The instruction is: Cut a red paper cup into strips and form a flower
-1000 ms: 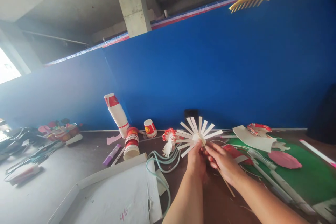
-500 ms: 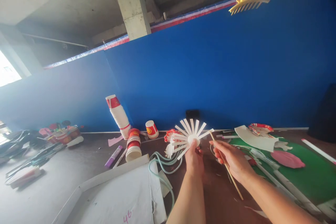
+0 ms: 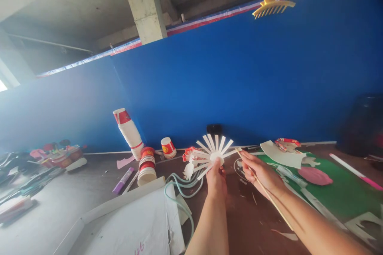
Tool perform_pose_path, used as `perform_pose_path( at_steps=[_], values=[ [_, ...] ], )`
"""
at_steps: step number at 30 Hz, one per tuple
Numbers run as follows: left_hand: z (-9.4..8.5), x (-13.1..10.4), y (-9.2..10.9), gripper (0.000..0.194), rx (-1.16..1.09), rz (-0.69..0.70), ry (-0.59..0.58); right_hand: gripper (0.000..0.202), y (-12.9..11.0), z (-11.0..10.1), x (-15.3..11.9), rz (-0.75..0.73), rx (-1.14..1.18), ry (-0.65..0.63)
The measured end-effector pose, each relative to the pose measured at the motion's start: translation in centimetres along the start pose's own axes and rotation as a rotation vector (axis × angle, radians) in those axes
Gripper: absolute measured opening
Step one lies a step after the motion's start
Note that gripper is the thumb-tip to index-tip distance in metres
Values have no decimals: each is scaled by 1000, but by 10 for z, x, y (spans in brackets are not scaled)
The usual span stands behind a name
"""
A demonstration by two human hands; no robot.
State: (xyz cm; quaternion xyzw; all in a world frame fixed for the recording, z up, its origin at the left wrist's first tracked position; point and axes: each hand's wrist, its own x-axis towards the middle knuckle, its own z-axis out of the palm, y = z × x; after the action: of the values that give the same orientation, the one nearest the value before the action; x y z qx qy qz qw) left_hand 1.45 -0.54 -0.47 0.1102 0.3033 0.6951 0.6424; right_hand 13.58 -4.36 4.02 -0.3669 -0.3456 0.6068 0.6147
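Observation:
My left hand (image 3: 217,180) pinches a paper cup cut into strips (image 3: 218,156), its white strips fanned out like petals around the round base. Between the fingers of my right hand (image 3: 261,172) lies a thin wooden stick (image 3: 277,208), slanting down to the lower right. The stick's upper tip meets the end of one strip on the right side; whether the strip is wound round it I cannot tell. Just behind my left hand, a second white fringed paper piece (image 3: 188,170) rests on the table beside a red-and-white cut paper piece (image 3: 189,153).
A tall leaning stack of paper cups (image 3: 131,135), more stacked cups (image 3: 147,169) and a single cup (image 3: 168,147) stand left. A white box lid (image 3: 125,223), pale green cord (image 3: 191,196) and purple glue stick (image 3: 123,180) lie nearer. Rightward are a green mat (image 3: 344,195), pink oval (image 3: 315,175) and marker (image 3: 356,171).
The whole view has shifted slightly to the right. My right hand has turned so the stick slants lower along my forearm, its tip still at the strip's end. My left hand keeps its hold.

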Motion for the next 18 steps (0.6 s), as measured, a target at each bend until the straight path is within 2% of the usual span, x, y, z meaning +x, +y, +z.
perform_pose_path(
  at_steps=[7,18],
  values=[
    [-2,1,-1,29,1,0,-13,45,1,-2,1,-14,24,45],
    [-2,2,-1,30,3,-1,-18,41,5,-4,3,-49,-94,100]
  ],
)
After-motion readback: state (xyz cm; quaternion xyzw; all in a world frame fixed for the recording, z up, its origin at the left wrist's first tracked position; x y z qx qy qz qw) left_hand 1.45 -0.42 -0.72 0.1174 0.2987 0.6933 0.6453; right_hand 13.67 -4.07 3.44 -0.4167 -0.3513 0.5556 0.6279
